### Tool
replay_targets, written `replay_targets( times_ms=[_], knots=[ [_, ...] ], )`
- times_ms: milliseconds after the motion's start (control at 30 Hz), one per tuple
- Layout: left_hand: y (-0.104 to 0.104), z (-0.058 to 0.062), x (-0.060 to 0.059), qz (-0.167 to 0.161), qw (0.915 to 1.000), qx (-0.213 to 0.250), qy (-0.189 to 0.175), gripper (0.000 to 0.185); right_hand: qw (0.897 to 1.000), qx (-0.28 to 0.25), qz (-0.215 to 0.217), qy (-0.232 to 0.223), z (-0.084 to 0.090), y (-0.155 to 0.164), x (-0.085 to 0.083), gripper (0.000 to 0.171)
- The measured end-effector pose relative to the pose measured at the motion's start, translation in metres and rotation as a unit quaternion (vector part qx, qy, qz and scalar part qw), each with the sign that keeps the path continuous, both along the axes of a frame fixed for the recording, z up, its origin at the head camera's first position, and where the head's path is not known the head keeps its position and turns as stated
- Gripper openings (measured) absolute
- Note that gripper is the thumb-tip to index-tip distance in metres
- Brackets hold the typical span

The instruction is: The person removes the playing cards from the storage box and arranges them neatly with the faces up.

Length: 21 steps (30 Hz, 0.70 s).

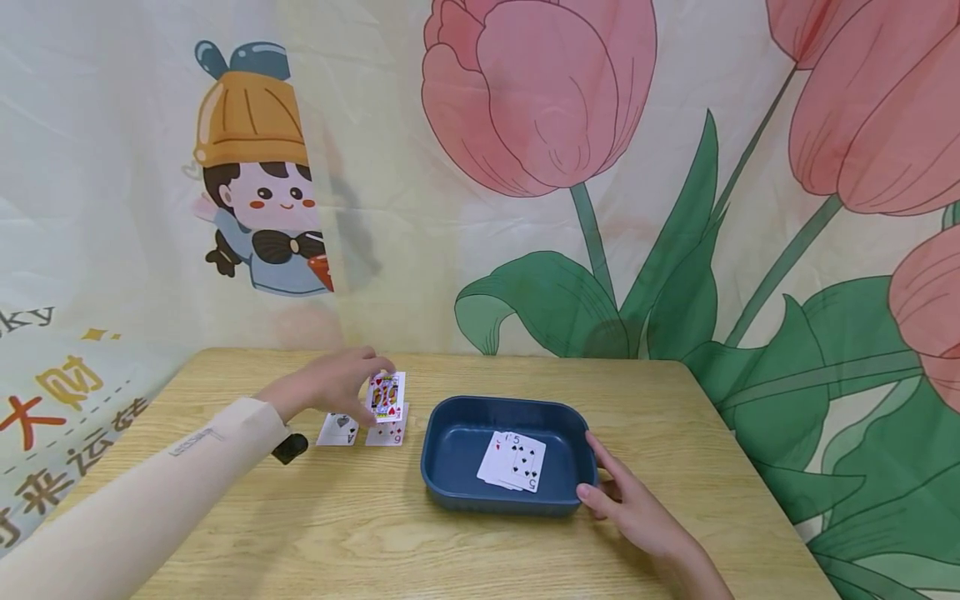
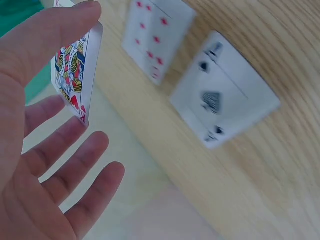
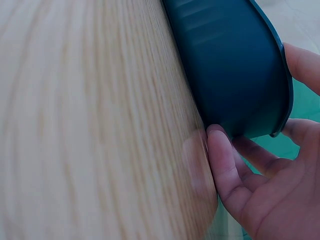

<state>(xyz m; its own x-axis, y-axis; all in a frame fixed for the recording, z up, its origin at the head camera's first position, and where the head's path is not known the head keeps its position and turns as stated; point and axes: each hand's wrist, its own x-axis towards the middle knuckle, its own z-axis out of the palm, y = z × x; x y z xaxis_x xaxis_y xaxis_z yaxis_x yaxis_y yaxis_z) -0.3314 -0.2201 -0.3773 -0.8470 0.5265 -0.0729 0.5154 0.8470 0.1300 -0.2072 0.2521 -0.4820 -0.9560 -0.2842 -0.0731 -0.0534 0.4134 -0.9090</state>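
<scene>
My left hand point(image 1: 337, 385) pinches a king of hearts playing card point(image 1: 387, 397) between thumb and fingers, tilted up above the table. In the left wrist view the card point(image 2: 75, 75) is held by its edges, the lower fingers spread. Below it on the table lie a diamond card point(image 1: 386, 434) and an ace of spades point(image 1: 339, 430), both face up. My right hand point(image 1: 637, 510) grips the right end of a dark blue rectangular tray point(image 1: 502, 503), thumb at the front corner. Inside the tray lies a loose stack of cards with a spade card point(image 1: 528, 461) on top.
The wooden table point(image 1: 315, 533) ends at a back edge against a printed cloth point(image 1: 390, 250) with tulips and a cartoon figure. A black object point(image 1: 290, 448), partly hidden, is at my left wrist.
</scene>
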Motion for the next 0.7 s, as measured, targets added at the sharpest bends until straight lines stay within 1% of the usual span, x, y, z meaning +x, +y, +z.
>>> replay_targets(
  times_ms=[133, 267, 333, 500, 700],
  knots=[
    [-0.015, -0.007, 0.000, 0.011, 0.9999, 0.006, -0.008, 0.082, 1.000, -0.003, 0.001, 0.000, 0.000, 0.001, 0.000, 0.077],
    [-0.032, -0.015, 0.000, 0.022, 0.9992, 0.022, -0.025, 0.080, 1.000, -0.005, -0.003, -0.004, 0.000, 0.000, 0.000, 0.077],
    [-0.040, -0.017, 0.000, 0.026, 0.9989, 0.027, -0.028, 0.080, 1.000, -0.002, -0.004, -0.004, 0.001, -0.001, 0.000, 0.078],
    [-0.059, -0.022, 0.001, 0.022, 0.9990, 0.030, -0.023, 0.079, 1.000, 0.004, -0.001, 0.004, 0.000, 0.000, 0.000, 0.078],
    [-0.083, -0.027, 0.004, 0.020, 0.9984, 0.023, -0.047, 0.080, 1.000, 0.003, -0.001, 0.003, 0.000, 0.000, 0.000, 0.078]
  ],
)
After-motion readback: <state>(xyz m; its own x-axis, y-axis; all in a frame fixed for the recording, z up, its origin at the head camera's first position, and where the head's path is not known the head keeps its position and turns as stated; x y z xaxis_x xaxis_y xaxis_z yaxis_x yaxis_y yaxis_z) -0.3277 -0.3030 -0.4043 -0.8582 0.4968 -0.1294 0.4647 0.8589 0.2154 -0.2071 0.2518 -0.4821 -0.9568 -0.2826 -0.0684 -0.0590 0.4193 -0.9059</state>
